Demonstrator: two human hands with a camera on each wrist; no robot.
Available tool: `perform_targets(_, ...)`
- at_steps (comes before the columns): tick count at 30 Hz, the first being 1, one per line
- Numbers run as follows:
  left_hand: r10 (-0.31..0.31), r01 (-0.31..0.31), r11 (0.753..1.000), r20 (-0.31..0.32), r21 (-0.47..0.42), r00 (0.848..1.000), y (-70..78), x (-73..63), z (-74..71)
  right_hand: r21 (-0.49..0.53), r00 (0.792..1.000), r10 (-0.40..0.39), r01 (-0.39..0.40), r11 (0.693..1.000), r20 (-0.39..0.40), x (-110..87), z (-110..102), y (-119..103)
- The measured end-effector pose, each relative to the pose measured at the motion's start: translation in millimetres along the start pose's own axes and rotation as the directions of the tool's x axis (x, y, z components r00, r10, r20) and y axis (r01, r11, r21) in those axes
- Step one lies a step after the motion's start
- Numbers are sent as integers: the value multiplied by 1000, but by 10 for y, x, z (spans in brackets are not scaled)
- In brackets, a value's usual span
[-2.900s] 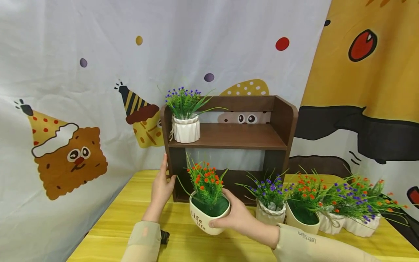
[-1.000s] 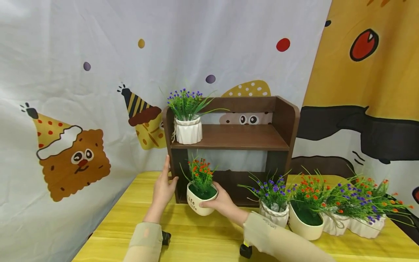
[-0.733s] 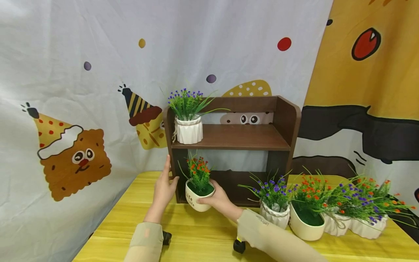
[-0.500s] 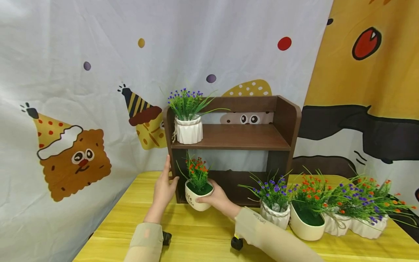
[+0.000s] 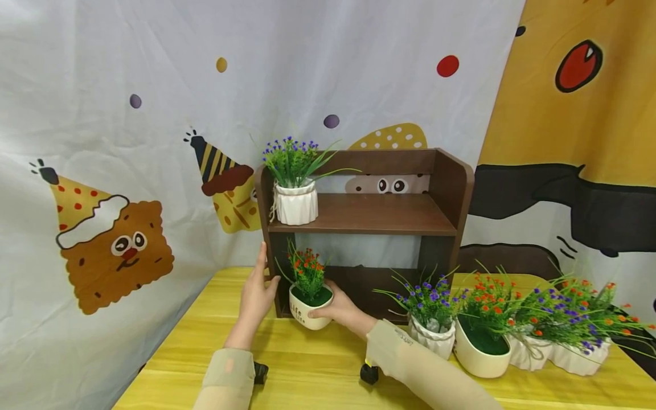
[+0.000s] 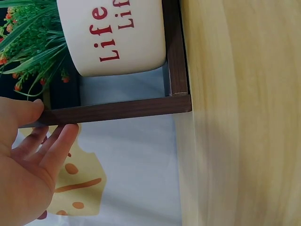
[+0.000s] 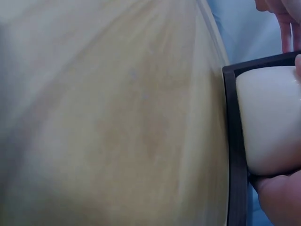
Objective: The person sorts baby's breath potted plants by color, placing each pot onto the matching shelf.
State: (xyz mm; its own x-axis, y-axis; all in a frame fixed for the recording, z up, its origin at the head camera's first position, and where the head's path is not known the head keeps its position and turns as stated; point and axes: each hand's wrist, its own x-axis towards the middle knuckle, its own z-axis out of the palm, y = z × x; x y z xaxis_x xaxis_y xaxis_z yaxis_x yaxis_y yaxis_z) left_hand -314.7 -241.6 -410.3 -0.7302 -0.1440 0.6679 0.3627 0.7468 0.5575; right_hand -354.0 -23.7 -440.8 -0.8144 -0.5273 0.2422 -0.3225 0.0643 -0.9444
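Observation:
My right hand (image 5: 340,307) holds a cream oval flowerpot (image 5: 310,313) marked "Life", planted with orange flowers. The thumb lies across the pot's front, while the other fingers are mostly hidden. This pot stands upright at the lower left opening of a dark brown two-tier shelf (image 5: 379,213); whether its base rests on the bottom board, I cannot tell. At the shelf's left side panel (image 6: 117,108), my left hand (image 5: 256,290) grips the edge, thumb on one face and fingers on the outer face. A white pot (image 5: 296,205) with purple flowers sits on the upper tier's left end.
On the wooden table (image 5: 307,378), right of the pot, stand a white pot with purple flowers (image 5: 432,336), a cream pot with orange flowers (image 5: 482,356) and further white flowerpots (image 5: 579,356). A printed curtain (image 5: 154,62) hangs behind.
My right hand has carried the cream pot left and away from me, up to the shelf's lower opening, slowing lately. The left hand has stayed at the side panel.

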Motion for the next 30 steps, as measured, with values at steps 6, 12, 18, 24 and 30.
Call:
perform_targets(6, 2, -2, 1000, 5, 1, 1000, 14, 18, 19, 19, 999, 25, -26, 999, 21, 126, -83, 235)
perform_targets(12, -5, 5, 1000, 9, 5, 1000, 5, 21, 18, -6, 998, 55, -55, 998, -41, 99, -132, 244)
perform_targets(18, -22, 21, 1000, 13, 17, 1000, -3, 17, -9, 0, 996, 58, -59, 998, -68, 76, -160, 236)
perform_targets(24, -24, 24, 999, 12, 23, 1000, 4, 0, -29, 33, 994, 75, -72, 997, -85, 75, -206, 274)
perform_targets(30, -13, 13, 1000, 3, 17, 1000, 1, 0, -6, 57, 989, 85, -79, 995, -120, 68, -250, 285)
